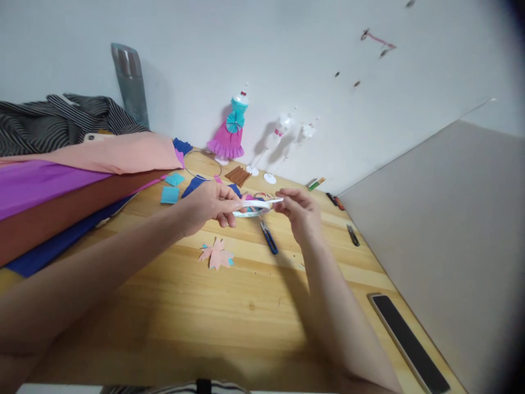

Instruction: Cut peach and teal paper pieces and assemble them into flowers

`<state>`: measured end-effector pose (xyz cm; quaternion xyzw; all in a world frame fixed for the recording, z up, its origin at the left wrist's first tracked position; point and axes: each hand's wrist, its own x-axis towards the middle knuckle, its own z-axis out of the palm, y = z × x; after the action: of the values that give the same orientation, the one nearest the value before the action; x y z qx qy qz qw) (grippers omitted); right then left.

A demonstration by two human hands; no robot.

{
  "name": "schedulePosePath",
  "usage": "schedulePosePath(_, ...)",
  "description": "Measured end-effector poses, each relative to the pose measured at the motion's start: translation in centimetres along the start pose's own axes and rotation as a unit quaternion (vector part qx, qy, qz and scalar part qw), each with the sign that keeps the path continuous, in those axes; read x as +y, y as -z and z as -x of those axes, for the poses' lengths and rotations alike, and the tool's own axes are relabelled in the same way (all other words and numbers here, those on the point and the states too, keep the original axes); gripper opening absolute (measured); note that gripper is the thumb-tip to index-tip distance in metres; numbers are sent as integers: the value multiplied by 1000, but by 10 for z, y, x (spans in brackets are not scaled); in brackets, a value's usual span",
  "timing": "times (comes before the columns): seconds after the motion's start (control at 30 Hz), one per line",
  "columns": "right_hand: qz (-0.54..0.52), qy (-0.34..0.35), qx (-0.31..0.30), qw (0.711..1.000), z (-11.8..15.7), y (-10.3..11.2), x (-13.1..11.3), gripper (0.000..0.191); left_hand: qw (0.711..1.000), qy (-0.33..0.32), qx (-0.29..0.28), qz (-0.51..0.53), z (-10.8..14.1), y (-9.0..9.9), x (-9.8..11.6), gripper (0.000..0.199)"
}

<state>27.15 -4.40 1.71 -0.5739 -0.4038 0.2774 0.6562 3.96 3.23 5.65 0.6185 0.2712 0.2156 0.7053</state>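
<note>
A roll of white tape (262, 208) is held above the wooden table between my two hands. My left hand (217, 204) pinches the ring of the roll at its left side. At the right, my right hand (298, 210) has its thumb and fingers closed on the loose end of the tape. Below them lies a pink and blue paper flower (216, 254). A pair of dark blue thread snips (268, 237) rests on the table just beneath the roll. Small coloured scraps lie partly hidden behind the roll.
Rolled crepe paper (90, 156) fills the left side. A dressed mannequin (232, 128) and two bare ones stand by the wall. Blue squares (169, 195), brown strips (238, 175), another pair of snips (353, 235) and a phone (410, 339) lie on the table (197, 323).
</note>
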Motion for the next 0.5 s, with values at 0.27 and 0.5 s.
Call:
schedulePosePath(0.27, 236, 29, -113, 965, 47, -10, 41, 20, 999, -29, 1, 28, -2, -4, -19, 12)
schedulePosePath(0.5, 331, 96, -104, 933, 65, -2, 54, 13, 997, -57, 10, 41, 16, 1, -48, 19)
